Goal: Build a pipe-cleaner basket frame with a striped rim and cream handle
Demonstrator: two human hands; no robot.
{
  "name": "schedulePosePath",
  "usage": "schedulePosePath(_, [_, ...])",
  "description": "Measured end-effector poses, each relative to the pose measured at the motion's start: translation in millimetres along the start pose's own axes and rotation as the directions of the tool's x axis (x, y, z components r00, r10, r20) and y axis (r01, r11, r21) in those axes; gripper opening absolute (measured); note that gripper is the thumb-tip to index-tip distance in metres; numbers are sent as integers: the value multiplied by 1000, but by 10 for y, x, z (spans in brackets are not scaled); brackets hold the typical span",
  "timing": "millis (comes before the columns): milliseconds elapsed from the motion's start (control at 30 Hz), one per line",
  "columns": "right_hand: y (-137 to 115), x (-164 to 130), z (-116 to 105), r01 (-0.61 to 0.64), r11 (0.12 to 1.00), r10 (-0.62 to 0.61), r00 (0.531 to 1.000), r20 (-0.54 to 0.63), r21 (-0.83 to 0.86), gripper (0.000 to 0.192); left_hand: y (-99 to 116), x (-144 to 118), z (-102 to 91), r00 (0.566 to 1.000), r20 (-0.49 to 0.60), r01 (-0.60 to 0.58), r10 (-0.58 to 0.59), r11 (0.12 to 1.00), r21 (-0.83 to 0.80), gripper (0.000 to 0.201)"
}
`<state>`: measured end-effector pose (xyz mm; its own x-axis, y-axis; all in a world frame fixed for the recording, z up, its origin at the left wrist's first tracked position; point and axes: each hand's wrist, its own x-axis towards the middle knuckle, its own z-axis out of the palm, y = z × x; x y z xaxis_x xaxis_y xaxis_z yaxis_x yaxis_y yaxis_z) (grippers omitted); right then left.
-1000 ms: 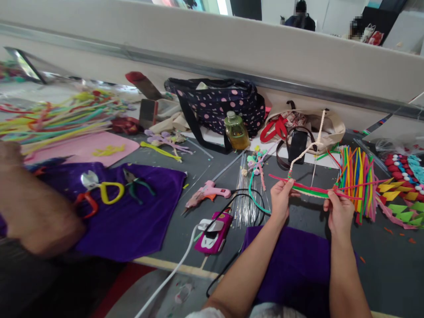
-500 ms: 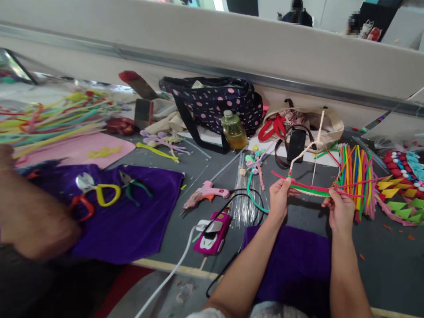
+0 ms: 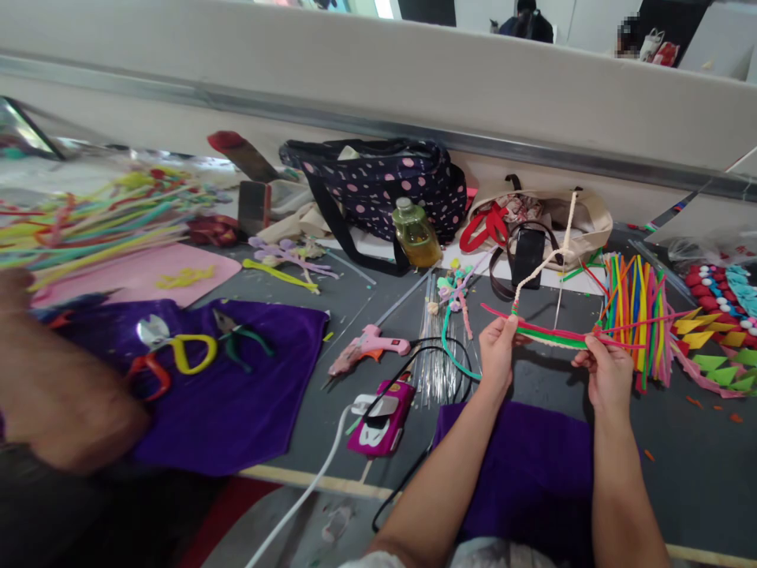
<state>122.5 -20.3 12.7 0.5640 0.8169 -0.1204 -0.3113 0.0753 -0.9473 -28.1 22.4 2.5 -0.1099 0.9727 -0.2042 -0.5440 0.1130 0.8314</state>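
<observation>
Pipe-cleaner bundle (image 3: 553,335) stretching level between both hands, hanging just above the grey tabletop (image 3: 680,442). Left hand (image 3: 497,353) pinching the bundle's left end, thumb and fingertips pressing together around the red, green and cream strands. Right hand (image 3: 609,371) pinching the right end the same way, fingers curling closed over the strands where the loose pink tips are poking out. Cream strand (image 3: 547,264) rising from the left grip, bending up and away toward the far bags.

Lying nearest, under the forearms: purple cloth (image 3: 532,465). Sitting left of it: magenta phone (image 3: 382,414) with a white cable (image 3: 307,489) running off the near edge. Resting a little farther out: pink glue gun (image 3: 370,347) and a bunch of thin clear sticks (image 3: 434,347). Spreading over the left side: second purple cloth (image 3: 236,394) carrying scissors (image 3: 171,351) and pliers (image 3: 240,335). Intruding at the far left: another person's arm (image 3: 53,386), blurred.

Lying just beyond the right hand: fan of coloured pipe cleaners (image 3: 639,312). Standing farther back: yellowish bottle (image 3: 417,234), leaning against a dark dotted bag (image 3: 378,185). Slumping to the right of that: cream tote bag (image 3: 568,225) against the low wall (image 3: 414,87).
</observation>
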Motion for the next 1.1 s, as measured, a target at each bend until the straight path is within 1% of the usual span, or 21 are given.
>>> schedulePosePath(67, [5,8,-7,6,1000,-5,1000,-20,13,29,2,5,-7,998,48,50,-50,999,-15,37])
schedulePosePath(200, [4,10,-12,20,1000,-20,999,-28,11,28,7,-1,-6,987,122,113,-105,992,-64,37])
schedulePosePath(333, [-7,-11,12,31,1000,-31,999,-13,3,28,-2,-60,46,949,247,217,-194,974,-69,40])
schedulePosePath(433, [-10,-36,38,27,1000,-27,1000,7,1,27,-34,-112,82,935,284,235,-214,971,-42,38])
schedulePosePath(533, [-1,-58,53,25,1000,-24,999,36,-11,25,-67,-127,89,946,255,216,-200,976,-37,33])
schedulePosePath(700, [36,-82,63,23,999,-19,995,102,-35,24,-76,-99,78,970,142,208,-197,976,-71,32])
schedulePosePath(867, [63,-96,89,-14,1000,17,994,106,-24,25,-61,-104,92,984,63,172,-166,979,-112,29])
schedulePosePath(967, [64,-94,96,-25,1000,24,996,84,5,26,-72,-110,98,983,68,175,-168,979,-104,31])
schedulePosePath(1100, [77,-82,87,0,1000,1,998,63,-16,26,-119,-104,92,971,117,222,-211,970,-99,35])
